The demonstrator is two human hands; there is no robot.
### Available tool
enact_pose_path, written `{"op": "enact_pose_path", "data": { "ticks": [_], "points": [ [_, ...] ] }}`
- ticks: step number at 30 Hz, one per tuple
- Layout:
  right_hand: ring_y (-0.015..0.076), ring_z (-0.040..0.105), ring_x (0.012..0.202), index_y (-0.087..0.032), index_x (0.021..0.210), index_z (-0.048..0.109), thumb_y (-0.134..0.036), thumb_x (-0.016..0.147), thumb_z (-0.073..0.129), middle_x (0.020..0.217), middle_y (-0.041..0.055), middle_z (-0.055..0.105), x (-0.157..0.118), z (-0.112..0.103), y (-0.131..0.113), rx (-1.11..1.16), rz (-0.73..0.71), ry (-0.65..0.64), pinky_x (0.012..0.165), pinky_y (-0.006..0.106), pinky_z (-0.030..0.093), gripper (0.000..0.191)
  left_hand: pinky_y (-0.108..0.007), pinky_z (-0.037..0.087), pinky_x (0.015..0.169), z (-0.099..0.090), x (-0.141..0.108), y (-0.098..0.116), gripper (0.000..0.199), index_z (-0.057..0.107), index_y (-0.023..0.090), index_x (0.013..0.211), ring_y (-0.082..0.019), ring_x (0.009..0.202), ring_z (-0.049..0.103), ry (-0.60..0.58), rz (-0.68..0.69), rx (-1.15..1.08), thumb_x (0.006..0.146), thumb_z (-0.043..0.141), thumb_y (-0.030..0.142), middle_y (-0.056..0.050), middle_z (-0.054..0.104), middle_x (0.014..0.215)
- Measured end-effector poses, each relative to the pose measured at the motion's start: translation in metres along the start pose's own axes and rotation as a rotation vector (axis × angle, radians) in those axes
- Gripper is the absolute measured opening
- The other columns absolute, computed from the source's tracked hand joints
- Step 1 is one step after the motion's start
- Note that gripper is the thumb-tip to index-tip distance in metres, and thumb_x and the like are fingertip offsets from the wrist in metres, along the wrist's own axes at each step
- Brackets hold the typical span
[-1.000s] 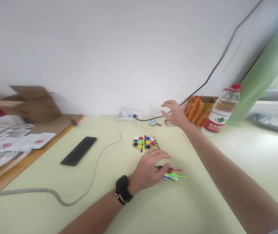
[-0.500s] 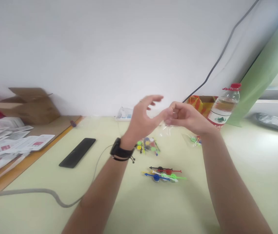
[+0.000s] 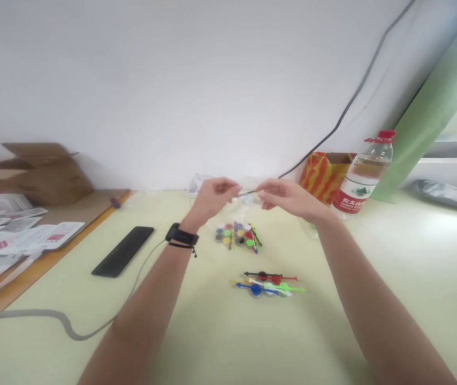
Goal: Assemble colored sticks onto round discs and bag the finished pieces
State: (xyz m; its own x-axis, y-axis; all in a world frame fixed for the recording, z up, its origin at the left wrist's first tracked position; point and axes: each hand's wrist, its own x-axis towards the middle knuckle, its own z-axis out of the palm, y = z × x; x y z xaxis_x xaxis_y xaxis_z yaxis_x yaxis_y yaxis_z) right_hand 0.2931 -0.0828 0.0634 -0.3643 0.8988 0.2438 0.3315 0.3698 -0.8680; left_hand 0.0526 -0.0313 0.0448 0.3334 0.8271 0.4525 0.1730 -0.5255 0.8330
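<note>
My left hand (image 3: 215, 199), with a black watch on its wrist, and my right hand (image 3: 284, 198) are raised above the far part of the table. Their fingertips pinch a clear plastic bag (image 3: 248, 199) between them, its top edge showing as a dark line. Below them on the table lies a group of small coloured discs and arrows (image 3: 238, 235) in clear wrapping. Nearer to me is a loose pile of coloured arrow spinners (image 3: 268, 284), black, red, blue, white, green and yellow.
A black flat object (image 3: 123, 251) and a grey cable (image 3: 66, 321) lie on the left. White cards (image 3: 60, 234) and a cardboard box (image 3: 47, 174) are farther left. A bottle (image 3: 363, 179) and a red-yellow bag (image 3: 320, 176) stand back right.
My left hand has moved left and down, and its spread fingers have closed on the bag's edge. My right hand has lowered slightly. The bag is now stretched between both.
</note>
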Motion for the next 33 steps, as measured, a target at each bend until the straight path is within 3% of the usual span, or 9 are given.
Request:
{"op": "enact_pose_path", "data": {
  "ticks": [6, 11, 16, 21, 23, 25, 28, 31, 33],
  "points": [
    [0.0224, 0.071, 0.082, -0.020, 0.099, 0.073, -0.046, 0.083, 0.077, 0.083, 0.0058, 0.074, 0.002, 0.012, 0.000, 0.056, -0.015, 0.006, 0.080, 0.038, 0.059, 0.030, -0.027, 0.048, 0.061, 0.017, 0.002, -0.007, 0.034, 0.072, 0.019, 0.092, -0.016, 0.070, 0.064, 0.173, 0.059, 0.042, 0.086, 0.071, 0.053, -0.004, 0.070, 0.077],
    [0.0189, 0.067, 0.075, -0.019, 0.092, 0.073, -0.050, 0.082, 0.077, 0.078, 0.0051, 0.071, 0.003, 0.003, 0.005, 0.036, -0.049, 0.120, 0.076, 0.035, 0.057, 0.033, -0.026, 0.047, 0.055, 0.017, 0.003, -0.005, 0.039, 0.063, 0.019, 0.084, -0.015, 0.063, 0.063, 0.194, 0.056, -0.040, 0.085, 0.071, 0.057, -0.003, 0.068, 0.069],
    [0.0175, 0.061, 0.071, -0.020, 0.094, 0.072, -0.055, 0.082, 0.076, 0.075, 0.0035, 0.067, 0.003, -0.006, 0.010, 0.035, -0.077, 0.245, 0.070, 0.033, 0.054, 0.037, -0.025, 0.045, 0.052, 0.011, -0.001, 0.004, 0.041, 0.058, 0.019, 0.083, -0.011, 0.053, 0.057, 0.090, 0.030, -0.086, 0.087, 0.068, 0.059, -0.003, 0.069, 0.068],
    [0.0171, 0.061, 0.073, -0.020, 0.093, 0.073, -0.054, 0.083, 0.076, 0.077, 0.0030, 0.066, 0.001, -0.005, 0.006, 0.047, -0.095, 0.152, 0.073, 0.033, 0.053, 0.035, -0.029, 0.053, 0.065, 0.006, -0.005, 0.009, 0.042, 0.072, 0.017, 0.096, -0.017, 0.071, 0.066, -0.199, -0.015, -0.036, 0.080, 0.076, 0.056, -0.008, 0.075, 0.083],
    [0.0184, 0.065, 0.079, -0.022, 0.102, 0.072, -0.052, 0.081, 0.078, 0.087, 0.0041, 0.070, 0.001, -0.001, 0.006, 0.100, -0.085, 0.139, 0.077, 0.034, 0.055, 0.037, -0.031, 0.054, 0.066, 0.006, -0.005, 0.005, 0.042, 0.073, 0.016, 0.089, -0.017, 0.069, 0.065, -0.195, -0.028, -0.030, 0.081, 0.074, 0.057, -0.009, 0.075, 0.081],
    [0.0205, 0.069, 0.086, -0.024, 0.114, 0.069, -0.047, 0.077, 0.083, 0.097, 0.0050, 0.073, 0.002, 0.003, 0.009, 0.152, -0.039, 0.060, 0.082, 0.036, 0.056, 0.045, -0.032, 0.054, 0.067, 0.005, -0.003, -0.002, 0.040, 0.072, 0.016, 0.087, -0.017, 0.067, 0.065, -0.109, -0.033, -0.059, 0.083, 0.072, 0.056, -0.010, 0.075, 0.080],
    [0.0218, 0.071, 0.087, -0.023, 0.112, 0.070, -0.038, 0.076, 0.084, 0.094, 0.0055, 0.075, 0.004, 0.005, 0.019, 0.112, 0.044, -0.050, 0.082, 0.036, 0.057, 0.042, -0.033, 0.055, 0.071, -0.001, 0.000, -0.011, 0.036, 0.069, 0.017, 0.085, -0.018, 0.070, 0.067, -0.022, -0.062, -0.108, 0.084, 0.073, 0.053, -0.009, 0.075, 0.080],
    [0.0212, 0.070, 0.081, -0.020, 0.098, 0.073, -0.037, 0.077, 0.081, 0.084, 0.0049, 0.075, 0.006, 0.002, 0.028, 0.041, 0.073, 0.020, 0.075, 0.034, 0.056, 0.028, -0.033, 0.055, 0.075, -0.010, -0.001, -0.013, 0.031, 0.070, 0.017, 0.085, -0.019, 0.075, 0.068, -0.088, -0.099, -0.107, 0.081, 0.077, 0.047, -0.008, 0.074, 0.080],
    [0.0215, 0.070, 0.082, -0.020, 0.094, 0.074, -0.036, 0.075, 0.081, 0.082, 0.0040, 0.075, 0.007, 0.000, 0.031, 0.040, 0.074, -0.032, 0.075, 0.033, 0.056, 0.025, -0.033, 0.055, 0.075, -0.013, -0.004, -0.010, 0.033, 0.072, 0.018, 0.095, -0.020, 0.078, 0.069, -0.185, -0.110, -0.083, 0.079, 0.078, 0.046, -0.008, 0.075, 0.085]
  ]
}}
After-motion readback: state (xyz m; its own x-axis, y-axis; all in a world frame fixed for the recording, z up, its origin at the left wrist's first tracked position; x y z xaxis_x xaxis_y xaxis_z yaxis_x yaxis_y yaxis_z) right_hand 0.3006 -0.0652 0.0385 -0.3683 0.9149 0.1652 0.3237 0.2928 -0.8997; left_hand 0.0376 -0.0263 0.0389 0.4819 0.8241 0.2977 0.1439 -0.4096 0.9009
